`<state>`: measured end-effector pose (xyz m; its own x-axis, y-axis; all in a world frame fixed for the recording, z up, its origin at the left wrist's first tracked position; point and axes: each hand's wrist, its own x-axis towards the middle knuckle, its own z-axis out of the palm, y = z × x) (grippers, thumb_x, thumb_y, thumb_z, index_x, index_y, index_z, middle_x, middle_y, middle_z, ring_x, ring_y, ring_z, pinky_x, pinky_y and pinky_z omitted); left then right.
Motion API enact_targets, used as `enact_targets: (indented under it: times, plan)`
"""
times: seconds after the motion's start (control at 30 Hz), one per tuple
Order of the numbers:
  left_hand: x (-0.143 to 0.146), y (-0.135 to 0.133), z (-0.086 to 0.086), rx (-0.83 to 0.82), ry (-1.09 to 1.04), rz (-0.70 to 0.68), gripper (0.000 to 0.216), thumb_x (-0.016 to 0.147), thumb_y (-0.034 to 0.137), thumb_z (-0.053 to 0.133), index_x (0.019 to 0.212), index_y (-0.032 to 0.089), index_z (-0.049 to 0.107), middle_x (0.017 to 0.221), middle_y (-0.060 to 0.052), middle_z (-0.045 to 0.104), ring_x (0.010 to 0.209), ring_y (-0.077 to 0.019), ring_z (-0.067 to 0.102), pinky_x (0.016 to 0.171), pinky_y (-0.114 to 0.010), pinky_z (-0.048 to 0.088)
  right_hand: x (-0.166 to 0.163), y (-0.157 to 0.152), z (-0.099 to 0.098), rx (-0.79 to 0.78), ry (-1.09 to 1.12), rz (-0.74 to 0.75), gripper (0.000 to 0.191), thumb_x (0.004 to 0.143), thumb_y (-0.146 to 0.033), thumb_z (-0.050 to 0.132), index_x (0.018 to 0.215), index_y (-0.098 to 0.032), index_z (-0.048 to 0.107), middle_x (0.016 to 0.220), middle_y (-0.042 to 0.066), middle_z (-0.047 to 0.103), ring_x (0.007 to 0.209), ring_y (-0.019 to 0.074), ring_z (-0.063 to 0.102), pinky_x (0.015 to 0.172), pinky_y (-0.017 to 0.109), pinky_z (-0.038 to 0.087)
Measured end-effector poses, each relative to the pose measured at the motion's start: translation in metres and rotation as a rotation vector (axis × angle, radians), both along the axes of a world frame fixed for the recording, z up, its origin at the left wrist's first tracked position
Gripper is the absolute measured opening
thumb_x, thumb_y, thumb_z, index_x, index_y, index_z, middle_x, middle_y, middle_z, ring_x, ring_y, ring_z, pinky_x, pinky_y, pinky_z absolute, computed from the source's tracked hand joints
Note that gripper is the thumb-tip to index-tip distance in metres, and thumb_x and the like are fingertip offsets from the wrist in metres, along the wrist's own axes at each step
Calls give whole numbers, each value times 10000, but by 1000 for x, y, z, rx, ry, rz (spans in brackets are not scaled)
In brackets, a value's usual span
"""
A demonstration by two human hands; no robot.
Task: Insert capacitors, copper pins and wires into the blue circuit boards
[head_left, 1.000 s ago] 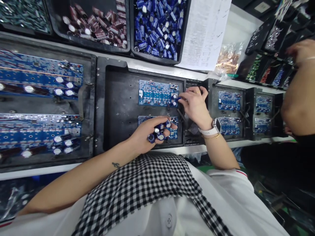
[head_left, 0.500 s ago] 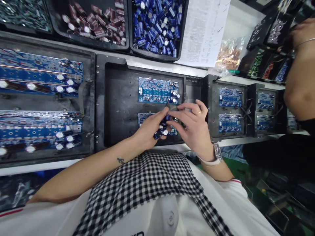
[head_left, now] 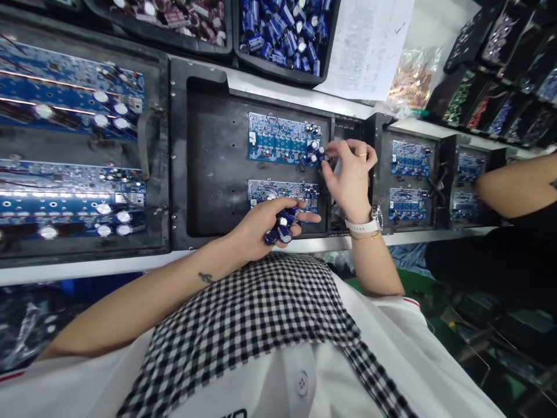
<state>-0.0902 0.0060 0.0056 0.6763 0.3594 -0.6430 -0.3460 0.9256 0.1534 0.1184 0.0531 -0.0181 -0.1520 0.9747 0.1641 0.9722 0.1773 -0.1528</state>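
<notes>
My left hand [head_left: 260,226] is half curled around several blue capacitors [head_left: 284,233] with silvery ends, its index finger stretched out. It hovers over the near edge of the lower blue circuit board [head_left: 282,188], hiding part of it. My right hand [head_left: 351,177] is at the right end of the upper circuit board [head_left: 278,139], thumb and fingertips closed on a blue capacitor [head_left: 324,157]. Other capacitors [head_left: 314,148] stand on the board right beside those fingertips. Both boards lie in a black tray [head_left: 213,168].
Trays to the left hold larger boards [head_left: 43,188]; trays to the right hold more small boards [head_left: 408,203]. Behind are a bin of blue capacitors [head_left: 282,35], a bin of brown capacitors [head_left: 183,17] and a paper sheet [head_left: 365,46]. A co-worker's arm [head_left: 517,186] reaches in at right.
My right hand has moved away from my left, up to the right end of the upper board with a capacitor. My left hand has opened somewhat around its capacitors. The view has shifted slightly.
</notes>
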Motion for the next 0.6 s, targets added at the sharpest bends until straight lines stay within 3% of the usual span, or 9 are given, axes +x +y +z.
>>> enact_targets:
  times: [0.4,0.6]
  plan:
    - [-12,-1,-1,11,48,74,202,990,259,430,915,121,556,920,-134,702,447,-78,512,287,-143,264,10,3,-3,-25,55,22,159,944,-313,512,1064,-252,597,1014,74,685,1149,300,530,1038,598,337]
    - [-12,-2,0,-21,105,113,189,975,279,540,923,114,614,761,-35,610,469,-62,513,309,-125,284,6,1,-3,-4,-38,50,141,934,-315,528,1010,-252,629,1078,97,638,1189,319,507,1061,621,304]
